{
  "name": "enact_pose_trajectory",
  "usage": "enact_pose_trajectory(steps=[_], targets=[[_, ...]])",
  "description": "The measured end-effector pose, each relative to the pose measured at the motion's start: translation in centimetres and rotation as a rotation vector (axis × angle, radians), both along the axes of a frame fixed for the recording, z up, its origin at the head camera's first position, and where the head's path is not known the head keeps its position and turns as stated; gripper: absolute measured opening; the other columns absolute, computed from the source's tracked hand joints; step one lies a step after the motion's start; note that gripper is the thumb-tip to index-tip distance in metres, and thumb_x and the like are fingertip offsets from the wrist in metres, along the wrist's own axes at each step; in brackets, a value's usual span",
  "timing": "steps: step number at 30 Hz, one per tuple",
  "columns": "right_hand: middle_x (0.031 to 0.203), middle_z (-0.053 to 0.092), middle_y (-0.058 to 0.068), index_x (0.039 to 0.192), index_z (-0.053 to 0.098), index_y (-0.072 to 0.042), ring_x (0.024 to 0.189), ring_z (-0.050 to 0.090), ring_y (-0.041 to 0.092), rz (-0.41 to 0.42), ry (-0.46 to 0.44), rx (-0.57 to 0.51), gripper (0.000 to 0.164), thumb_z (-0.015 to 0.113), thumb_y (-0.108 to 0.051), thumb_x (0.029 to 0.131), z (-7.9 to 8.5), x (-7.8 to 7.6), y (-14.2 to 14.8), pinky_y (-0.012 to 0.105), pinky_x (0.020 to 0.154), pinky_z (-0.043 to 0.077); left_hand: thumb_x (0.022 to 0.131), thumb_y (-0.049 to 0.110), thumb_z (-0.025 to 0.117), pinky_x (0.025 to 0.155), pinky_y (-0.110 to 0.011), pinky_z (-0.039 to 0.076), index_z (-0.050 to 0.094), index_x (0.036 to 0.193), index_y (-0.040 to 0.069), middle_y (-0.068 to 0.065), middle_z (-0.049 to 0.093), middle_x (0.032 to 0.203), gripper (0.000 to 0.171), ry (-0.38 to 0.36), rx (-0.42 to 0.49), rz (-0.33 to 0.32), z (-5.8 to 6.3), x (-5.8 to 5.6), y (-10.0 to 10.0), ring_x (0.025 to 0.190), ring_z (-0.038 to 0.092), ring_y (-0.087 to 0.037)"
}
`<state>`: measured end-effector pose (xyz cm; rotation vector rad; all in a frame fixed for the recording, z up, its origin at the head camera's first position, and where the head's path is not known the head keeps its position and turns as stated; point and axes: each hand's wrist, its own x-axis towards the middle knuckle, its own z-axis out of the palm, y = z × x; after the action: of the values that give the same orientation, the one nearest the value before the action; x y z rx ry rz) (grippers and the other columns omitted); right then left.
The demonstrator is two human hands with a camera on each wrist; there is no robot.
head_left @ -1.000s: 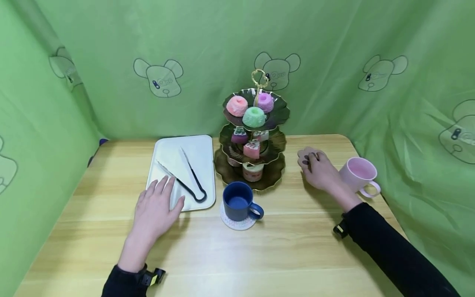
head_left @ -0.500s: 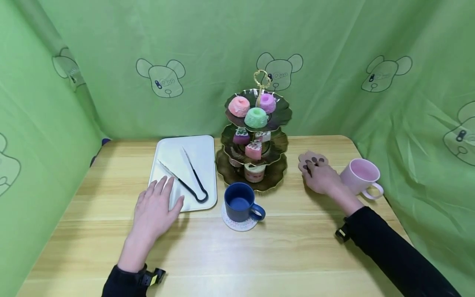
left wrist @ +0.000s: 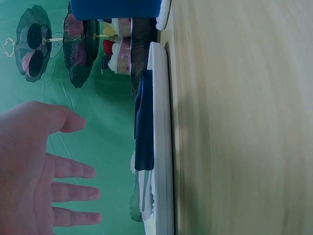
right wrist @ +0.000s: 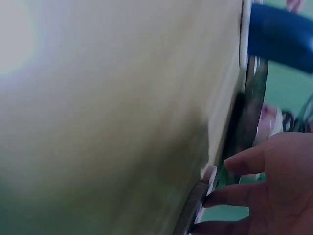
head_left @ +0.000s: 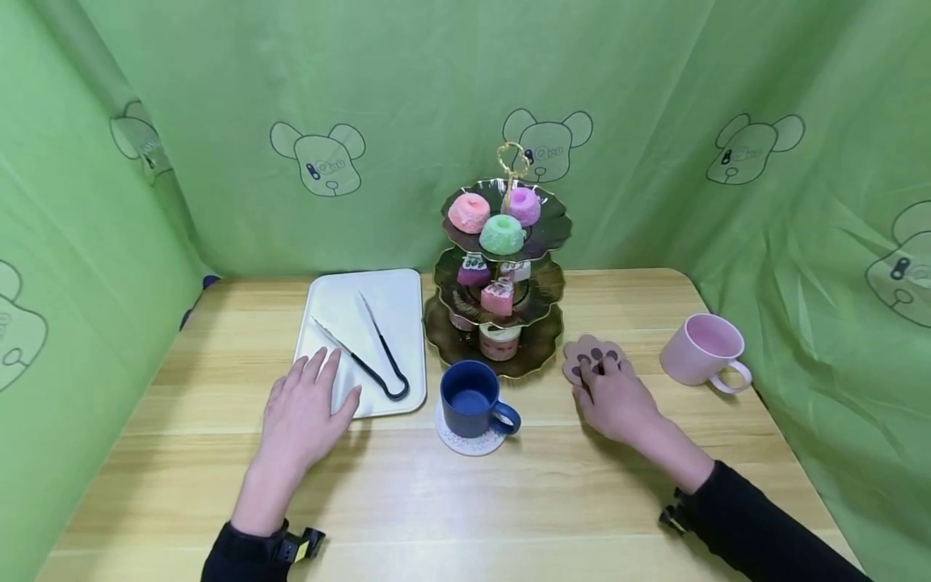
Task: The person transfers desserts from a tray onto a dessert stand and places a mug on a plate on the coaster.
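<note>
In the head view, my right hand [head_left: 621, 400] rests its fingertips on a brown paw-shaped coaster [head_left: 584, 352] lying on the table. The right wrist view shows those fingers [right wrist: 230, 197] reaching onto the top of the coaster [right wrist: 190, 210], the thumb held apart from it. My left hand [head_left: 301, 408] is spread over the near left part of a white tray [head_left: 400, 284], holding nothing. Black-handled tongs [head_left: 378, 378] lie on that tray, jaws apart. Between the hands, a dark blue mug [head_left: 467, 404] stands on a round patterned coaster [head_left: 465, 445].
A three-tier stand [head_left: 534, 356] with small cakes rises behind the blue mug. Near the right table edge stands a pink mug [head_left: 694, 356], its handle toward the right. Green curtain [head_left: 407, 121] hangs close around the back and sides of the wooden table [head_left: 436, 517].
My right hand has slid the paw-shaped coaster toward me and slightly left, away from the pink mug. The left hand stays where it was.
</note>
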<state>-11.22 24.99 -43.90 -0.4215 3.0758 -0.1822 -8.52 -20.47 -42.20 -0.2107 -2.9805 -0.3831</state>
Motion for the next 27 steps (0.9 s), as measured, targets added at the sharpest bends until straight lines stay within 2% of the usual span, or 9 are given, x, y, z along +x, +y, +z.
enact_pose_trajectory(steps=[6, 8, 12, 16, 21, 25, 27], targets=[[0.128, 0.058, 0.039, 0.141, 0.063, 0.006, 0.121, 0.054, 0.056, 0.008, 0.070, 0.003, 0.049, 0.064, -0.028, 0.104, -0.5, 2.9, -1.5, 0.063, 0.084, 0.056, 0.106, 0.043, 0.055, 0.114, -0.074, 0.031, 0.043, 0.159, 0.000, -0.029, 0.040, 0.162, 0.069, 0.002, -0.001, -0.004, 0.0, -0.1, 0.1, 0.146, 0.037, -0.055], [0.127, 0.059, 0.036, 0.141, 0.064, 0.004, 0.120, 0.054, 0.054, 0.007, 0.066, 0.003, 0.050, 0.064, -0.029, 0.104, -0.4, 3.6, -1.9, 0.061, 0.080, 0.057, 0.106, 0.044, 0.055, 0.114, -0.074, 0.032, 0.043, 0.158, 0.000, -0.029, 0.040, 0.161, 0.069, 0.003, -0.003, -0.005, 0.0, -0.1, 0.1, 0.146, 0.037, -0.055], [0.133, 0.057, 0.036, 0.142, 0.064, 0.002, 0.129, 0.051, 0.054, 0.011, 0.052, 0.005, 0.050, 0.064, -0.030, 0.105, -0.4, 4.1, -2.2, 0.061, 0.080, 0.056, 0.106, 0.044, 0.054, 0.113, -0.074, 0.032, 0.044, 0.158, -0.001, -0.029, 0.040, 0.161, 0.069, -0.003, -0.004, -0.008, 0.1, -0.1, 0.3, 0.146, 0.037, -0.055], [0.135, 0.056, 0.036, 0.143, 0.064, 0.001, 0.131, 0.049, 0.053, 0.015, 0.042, -0.004, 0.051, 0.064, -0.032, 0.105, -0.3, 4.2, -2.2, 0.062, 0.080, 0.056, 0.107, 0.045, 0.054, 0.113, -0.074, 0.032, 0.044, 0.158, -0.001, -0.029, 0.040, 0.161, 0.069, -0.004, -0.004, -0.007, 0.1, -0.1, 0.3, 0.146, 0.037, -0.055], [0.135, 0.057, 0.035, 0.142, 0.065, -0.001, 0.120, 0.055, 0.052, 0.009, 0.041, -0.070, 0.050, 0.065, -0.034, 0.104, 0.2, 3.9, -1.4, 0.065, 0.082, 0.055, 0.106, 0.045, 0.054, 0.112, -0.075, 0.033, 0.044, 0.158, 0.000, -0.029, 0.040, 0.161, 0.069, -0.001, -0.002, -0.005, 0.1, -0.2, 0.2, 0.145, 0.037, -0.055], [0.140, 0.053, 0.039, 0.146, 0.060, 0.000, 0.118, 0.057, 0.059, -0.057, 0.049, -0.176, 0.053, 0.060, -0.036, 0.108, 2.4, 2.9, 1.2, 0.073, 0.089, 0.051, 0.107, 0.045, 0.054, 0.112, -0.075, 0.033, 0.043, 0.158, 0.000, -0.029, 0.040, 0.161, 0.070, -0.004, -0.001, -0.004, 0.1, -0.1, 0.2, 0.145, 0.037, -0.055], [0.139, 0.053, 0.041, 0.147, 0.057, 0.002, 0.116, 0.057, 0.062, -0.114, 0.089, -0.215, 0.052, 0.053, -0.036, 0.111, 3.8, 2.2, 3.3, 0.075, 0.087, 0.051, 0.107, 0.046, 0.054, 0.112, -0.075, 0.033, 0.043, 0.158, 0.000, -0.030, 0.040, 0.161, 0.070, -0.004, 0.001, -0.003, 0.1, 0.0, 0.3, 0.145, 0.037, -0.056]])
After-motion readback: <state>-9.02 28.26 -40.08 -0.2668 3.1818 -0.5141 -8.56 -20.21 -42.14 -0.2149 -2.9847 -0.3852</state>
